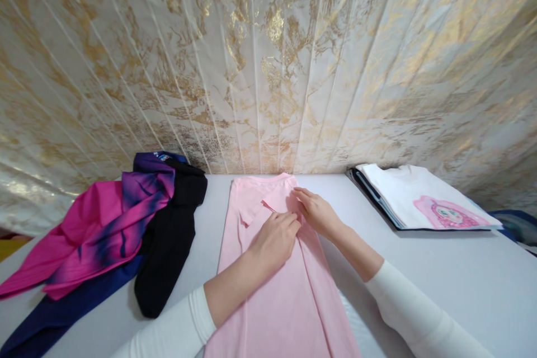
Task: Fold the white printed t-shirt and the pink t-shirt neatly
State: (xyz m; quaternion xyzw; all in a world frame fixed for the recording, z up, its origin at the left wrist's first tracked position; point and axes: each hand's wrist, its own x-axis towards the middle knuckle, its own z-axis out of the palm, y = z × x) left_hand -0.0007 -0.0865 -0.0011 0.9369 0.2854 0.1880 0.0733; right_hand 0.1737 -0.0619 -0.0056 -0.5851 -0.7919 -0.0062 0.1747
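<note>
A light pink T-shirt (289,302) lies lengthwise on the white table (453,279), its sides folded inward into a long strip. My left hand (274,240) rests on the shirt's upper part, fingers curled and pinching a fold of the fabric near the folded sleeve. My right hand (316,212) lies just to the right of it, fingers pressed together on the same fold. Both hands touch the cloth near the collar end. Both arms wear white long sleeves.
A heap of unfolded clothes lies at the left: a magenta and purple garment (100,229), a black one (168,246) and a navy one (50,319). A stack of folded shirts (419,201), topped by a white one with a pink print, sits at the right. A gold-patterned wall (268,61) stands behind.
</note>
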